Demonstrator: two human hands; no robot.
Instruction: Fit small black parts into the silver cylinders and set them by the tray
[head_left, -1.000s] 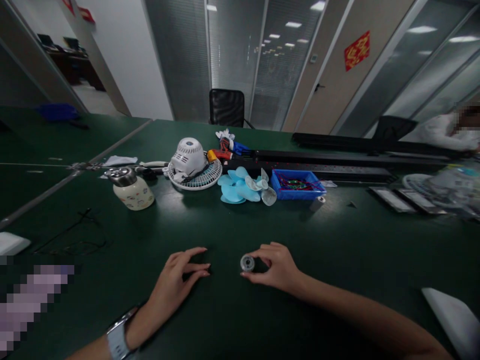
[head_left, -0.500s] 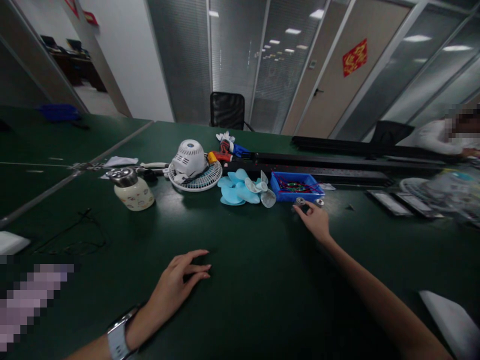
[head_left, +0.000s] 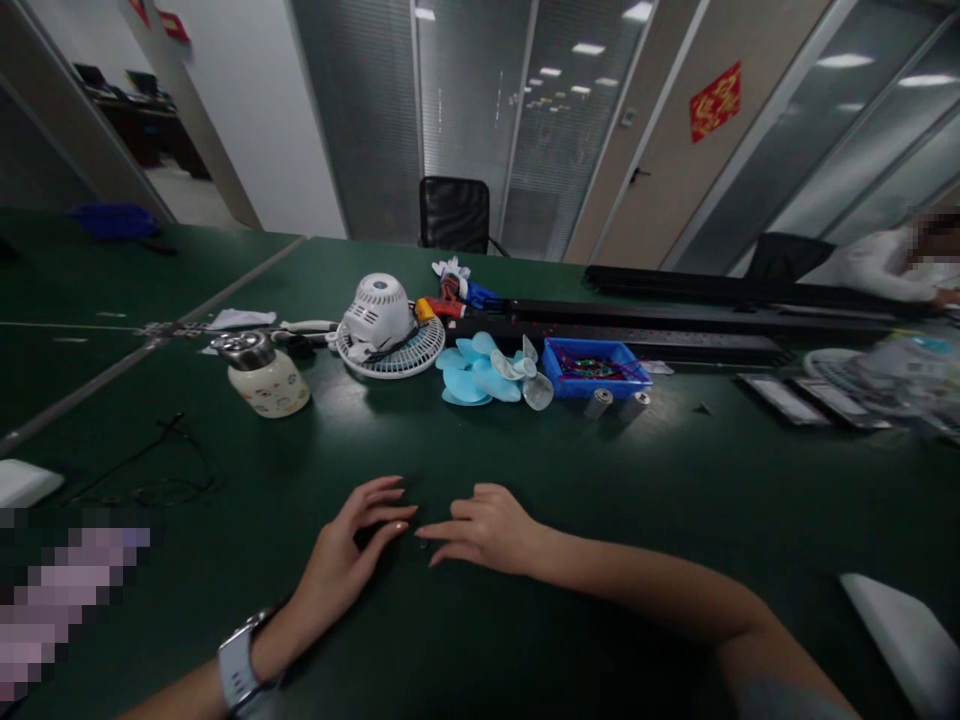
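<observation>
My left hand [head_left: 362, 532] rests low over the green table [head_left: 480, 450], fingers slightly bent and apart, with nothing in it. Facing it, my right hand [head_left: 487, 528] has index finger and thumb stretched out and apart, the other fingers curled. A tiny object [head_left: 424, 545], too small to name, lies at the right fingertips; I see no grip on it. Farther off, two small silver cylinders, a left one [head_left: 599, 404] and a right one [head_left: 636, 405], stand in front of a blue bin [head_left: 600, 387] holding wires and circuit parts.
Light blue fan blades [head_left: 480, 370] and a white fan head [head_left: 381, 315] lie across the table's middle. A cream jar [head_left: 270, 385] stands left, near a black cable [head_left: 172, 470]. Long black rails [head_left: 675, 345] lie behind the bin. A person in white sits far right.
My right hand has left the left silver cylinder and come back toward my left hand. The cylinder stays standing by the bin. My left hand has shifted slightly.
</observation>
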